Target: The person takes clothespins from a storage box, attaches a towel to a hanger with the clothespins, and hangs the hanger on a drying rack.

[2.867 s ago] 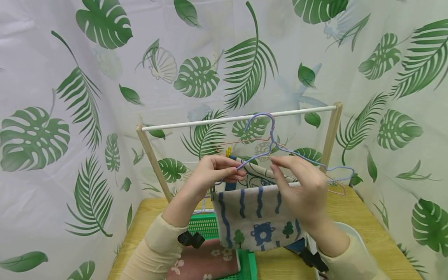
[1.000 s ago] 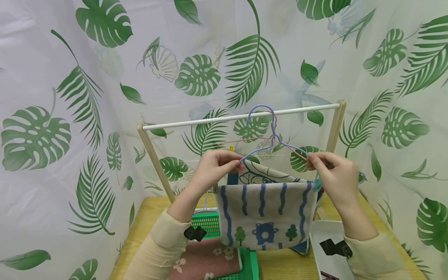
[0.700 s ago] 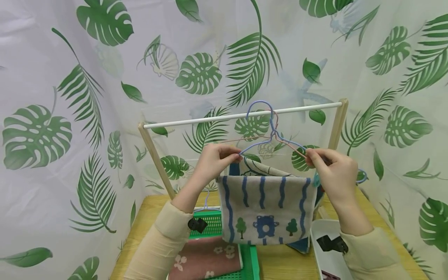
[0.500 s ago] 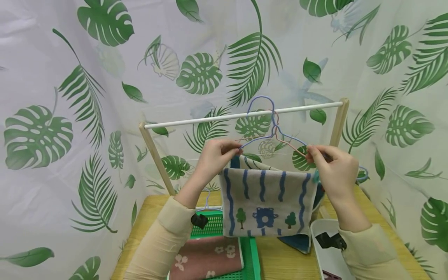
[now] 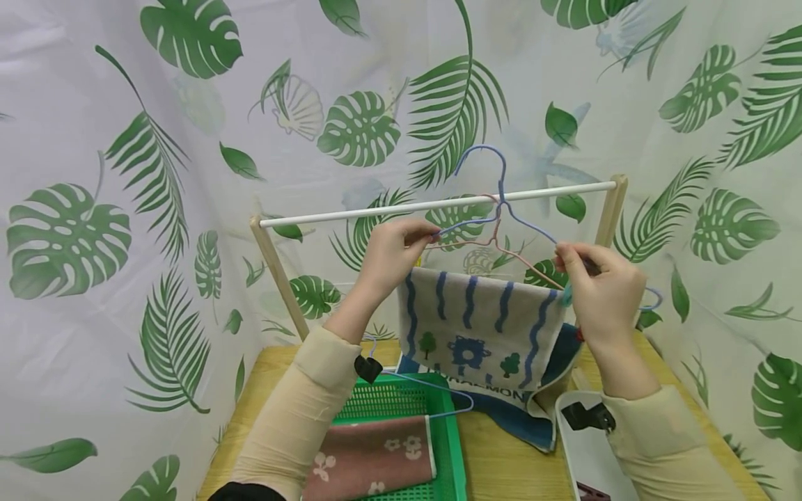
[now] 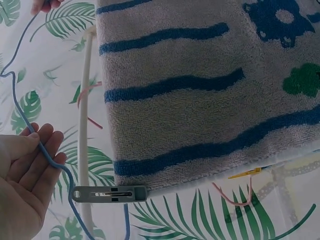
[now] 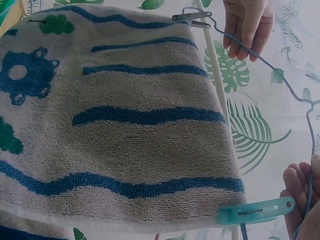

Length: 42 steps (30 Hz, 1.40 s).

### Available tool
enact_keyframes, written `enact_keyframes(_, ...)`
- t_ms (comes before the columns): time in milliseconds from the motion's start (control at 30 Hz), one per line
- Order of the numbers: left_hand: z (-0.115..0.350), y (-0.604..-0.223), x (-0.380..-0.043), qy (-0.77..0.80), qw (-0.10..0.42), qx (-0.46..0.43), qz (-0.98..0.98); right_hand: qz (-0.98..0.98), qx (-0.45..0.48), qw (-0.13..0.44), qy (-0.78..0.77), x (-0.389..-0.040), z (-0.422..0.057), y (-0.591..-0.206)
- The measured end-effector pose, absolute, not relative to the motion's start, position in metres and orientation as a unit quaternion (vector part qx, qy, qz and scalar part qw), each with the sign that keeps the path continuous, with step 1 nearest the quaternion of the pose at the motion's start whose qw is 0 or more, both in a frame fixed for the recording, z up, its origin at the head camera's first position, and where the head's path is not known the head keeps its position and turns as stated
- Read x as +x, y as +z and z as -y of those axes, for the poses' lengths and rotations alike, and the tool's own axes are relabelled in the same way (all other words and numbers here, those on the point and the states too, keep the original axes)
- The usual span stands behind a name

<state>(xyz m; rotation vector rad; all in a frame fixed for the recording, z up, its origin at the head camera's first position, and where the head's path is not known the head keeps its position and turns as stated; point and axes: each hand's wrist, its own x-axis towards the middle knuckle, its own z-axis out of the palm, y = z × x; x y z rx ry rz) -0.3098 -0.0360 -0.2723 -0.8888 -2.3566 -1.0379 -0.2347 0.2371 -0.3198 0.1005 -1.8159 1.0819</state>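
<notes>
A periwinkle-blue wire hanger (image 5: 502, 189) is held up by both hands, its hook above the white rail. My left hand (image 5: 390, 259) pinches its left shoulder, and my right hand (image 5: 606, 292) pinches the right one. From it hangs a pale towel (image 5: 470, 313) with wavy blue stripes, a blue bear and green trees. A grey clothespin (image 6: 110, 193) clips one top corner of this towel; a teal clothespin (image 7: 255, 211) clips the other. Behind hangs a pink hanger (image 5: 516, 256), hooked on the rail, and a blue-bordered towel (image 5: 516, 417), partly hidden.
The white rail (image 5: 351, 214) spans two wooden posts. Below left, a green basket (image 5: 459, 466) holds a pink flowered towel (image 5: 376, 456), with another blue hanger (image 5: 471, 400) over the basket's edge. A white tray (image 5: 567, 435) with a dark red clothespin (image 5: 592, 492) stands at right.
My right hand has moved outward along the hanger to pinch its right shoulder. Both hands have then raised the hanger and striped towel, uncovering more of the blue-bordered towel; the hook is now higher.
</notes>
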Motion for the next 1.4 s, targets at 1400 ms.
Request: enact_keyframes(1400,0.034,-0.347,-0.367,-0.303,0.179,-0.217,0.911,0.867,-0.031,0.240,0.436,-0.264,-0.216,-0.360)
